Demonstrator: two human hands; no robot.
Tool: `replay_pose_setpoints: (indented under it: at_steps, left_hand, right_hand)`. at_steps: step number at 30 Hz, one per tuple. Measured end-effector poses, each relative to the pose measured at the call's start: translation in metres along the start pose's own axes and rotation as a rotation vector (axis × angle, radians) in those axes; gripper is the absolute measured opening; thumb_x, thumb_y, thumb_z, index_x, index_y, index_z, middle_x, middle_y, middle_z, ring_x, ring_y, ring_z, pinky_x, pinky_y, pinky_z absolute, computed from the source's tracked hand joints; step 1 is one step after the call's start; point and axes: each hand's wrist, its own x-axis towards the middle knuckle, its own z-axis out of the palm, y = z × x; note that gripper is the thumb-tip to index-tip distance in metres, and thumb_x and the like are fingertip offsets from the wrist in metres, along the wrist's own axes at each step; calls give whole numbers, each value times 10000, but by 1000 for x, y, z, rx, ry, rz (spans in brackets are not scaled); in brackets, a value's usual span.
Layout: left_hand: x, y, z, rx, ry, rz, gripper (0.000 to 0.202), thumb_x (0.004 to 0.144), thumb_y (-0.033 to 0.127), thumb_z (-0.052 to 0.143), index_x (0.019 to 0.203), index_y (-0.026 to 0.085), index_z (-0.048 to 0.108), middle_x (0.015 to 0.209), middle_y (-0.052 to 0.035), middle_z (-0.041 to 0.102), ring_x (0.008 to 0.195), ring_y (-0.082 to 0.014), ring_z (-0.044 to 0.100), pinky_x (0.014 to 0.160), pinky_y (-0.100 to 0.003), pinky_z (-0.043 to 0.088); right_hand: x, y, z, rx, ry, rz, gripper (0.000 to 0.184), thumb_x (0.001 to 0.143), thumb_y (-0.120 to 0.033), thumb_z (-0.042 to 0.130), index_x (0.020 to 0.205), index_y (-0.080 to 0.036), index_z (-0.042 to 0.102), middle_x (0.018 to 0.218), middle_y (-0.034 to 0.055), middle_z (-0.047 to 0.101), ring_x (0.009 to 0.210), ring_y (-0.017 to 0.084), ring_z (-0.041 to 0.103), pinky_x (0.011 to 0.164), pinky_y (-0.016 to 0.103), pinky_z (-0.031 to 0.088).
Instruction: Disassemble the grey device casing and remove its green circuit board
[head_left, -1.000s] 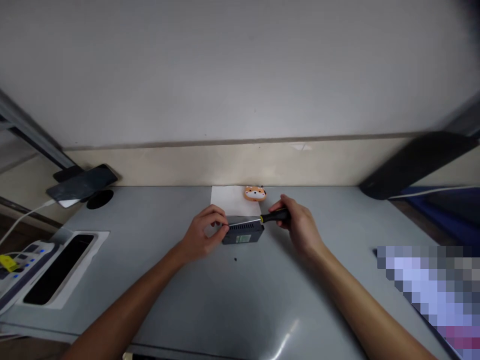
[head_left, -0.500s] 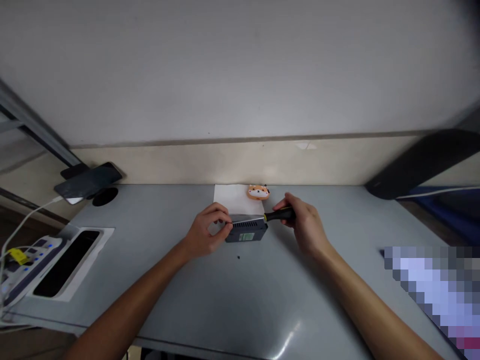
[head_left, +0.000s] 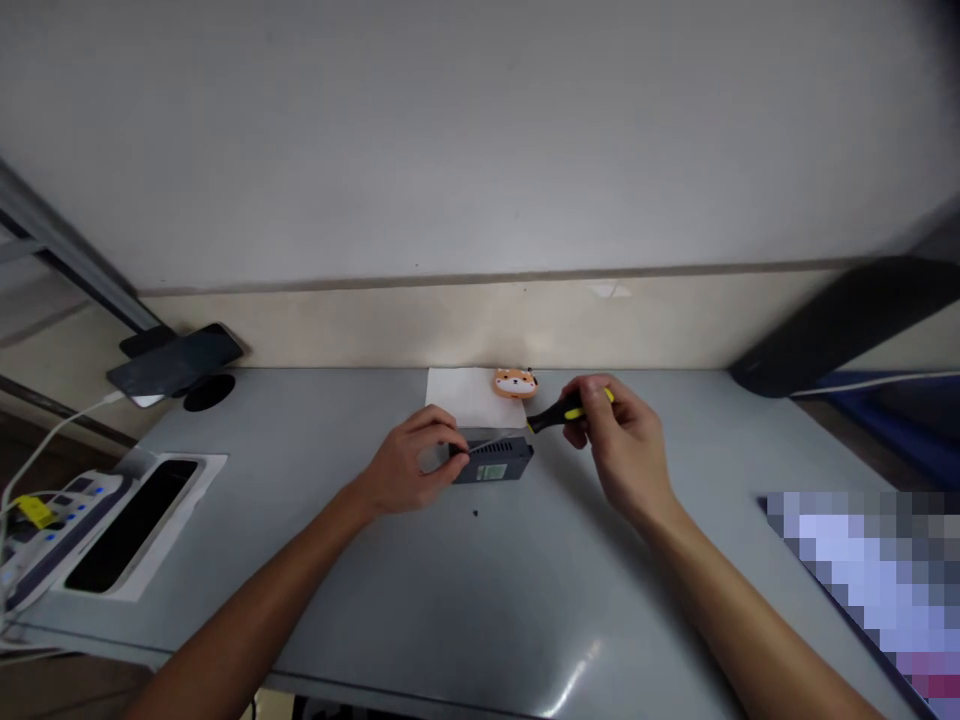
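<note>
A screwdriver with a black and yellow handle and a thin metal shaft is held in my right hand, fingers wrapped round the handle. Its shaft slants down to the left, reaching the fingertips of my left hand. Thumb and fingers of that hand are pinched at the shaft's tip; whatever small thing is between them is hidden. Under the shaft lies a dark grey box with vent slots and a pale green label, its left end partly covered by my left fingers. A tiny dark piece lies on the table in front of it.
Behind the box are a white paper and an orange animal-faced case. At left on the grey table are a phone, a power strip and a propped phone. A dark cylinder leans at right.
My right hand has shifted slightly right and turned the handle, tilting the screwdriver more steeply and showing more yellow. My left hand stays pinched at the tip, having moved very little.
</note>
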Motion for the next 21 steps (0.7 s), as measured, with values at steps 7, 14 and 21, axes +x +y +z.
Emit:
replay_pose_setpoints:
  at_steps: [7,14,21]
  left_hand:
    - [0,2,-8,-62,-70,-10,218,943,152,548,1125,214,652,1055,-80,624,913,-186,616,808,-347,524]
    - [0,2,-6,-105,-66,-9,250,915,90,529,1105,207,641,1021,-70,615,883,-176,607,784,-335,514]
    - [0,3,-3,-118,-38,7,191,901,73,537,1009,205,625,973,-63,608,858,-174,598,758,-329,502]
  right_hand:
    - [0,2,2,10,-6,-28,393,948,-606,570,855,-230,638,673,-10,512,565,125,455,504,257,364]
    - [-1,7,6,5,-18,-9,358,938,-575,600,865,-229,653,669,-19,513,563,120,455,503,257,346]
    - [-1,8,5,-21,-6,-6,364,937,-578,594,874,-226,658,685,-7,530,568,131,458,504,264,358]
